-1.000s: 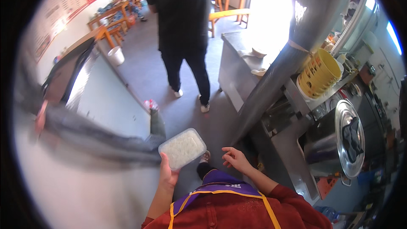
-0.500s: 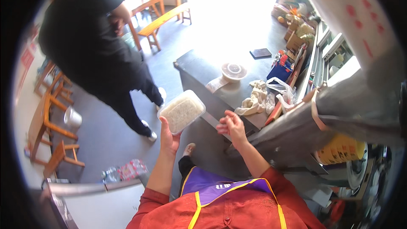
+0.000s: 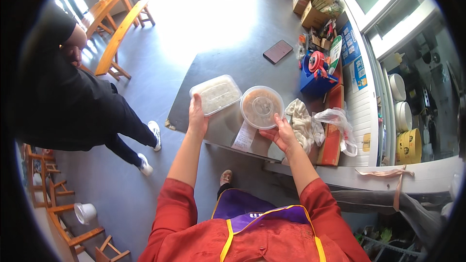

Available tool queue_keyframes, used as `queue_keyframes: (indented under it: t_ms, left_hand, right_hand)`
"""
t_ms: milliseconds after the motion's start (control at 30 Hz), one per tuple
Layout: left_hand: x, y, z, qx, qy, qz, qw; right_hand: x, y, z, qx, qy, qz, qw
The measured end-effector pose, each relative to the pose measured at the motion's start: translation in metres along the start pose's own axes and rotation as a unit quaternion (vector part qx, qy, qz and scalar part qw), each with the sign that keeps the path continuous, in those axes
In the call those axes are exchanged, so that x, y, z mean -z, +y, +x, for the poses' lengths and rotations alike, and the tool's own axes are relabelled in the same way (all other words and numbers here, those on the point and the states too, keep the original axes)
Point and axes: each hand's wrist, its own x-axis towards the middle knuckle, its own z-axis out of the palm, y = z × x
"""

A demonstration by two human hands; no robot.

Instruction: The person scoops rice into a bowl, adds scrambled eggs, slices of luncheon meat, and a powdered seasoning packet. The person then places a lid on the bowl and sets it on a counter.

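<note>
My left hand (image 3: 198, 115) grips the near left edge of a rectangular clear plastic container (image 3: 216, 95) filled with what looks like white rice. Its thumb shows at the rim; the other fingers are mostly hidden. My right hand (image 3: 283, 137) is on a round lidded plastic bowl (image 3: 262, 106), with the thumb at the lid's edge and the fingers curled by its lower side. The bowl's contents look brownish through the lid. A printed paper slip (image 3: 244, 137) hangs from beneath the bowl. The two containers are side by side over a grey counter (image 3: 206, 68).
A crumpled cloth (image 3: 300, 121) and a white plastic bag (image 3: 337, 123) lie right of the bowl. Farther back are a dark phone-like slab (image 3: 278, 52) and a blue box (image 3: 315, 77). A person in black (image 3: 77, 97) stands at left, near a wooden bench (image 3: 119, 39).
I have come closer to the counter. My right hand has moved from empty air onto the round bowl. The rice container is now beside the bowl, still in my left hand.
</note>
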Motion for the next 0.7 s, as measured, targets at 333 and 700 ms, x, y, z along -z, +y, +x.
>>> queue_keyframes:
  t_ms: [333, 700]
  left_hand:
    - [-0.031, -0.023, -0.019, -0.364, -0.148, 0.59, 0.705]
    - [-0.014, -0.026, -0.054, -0.351, -0.128, 0.736, 0.565]
  right_hand:
    - [-0.013, -0.009, -0.004, 0.014, 0.058, -0.049, 0.997]
    - [-0.087, -0.058, 0.037, 0.097, -0.033, -0.026, 0.994]
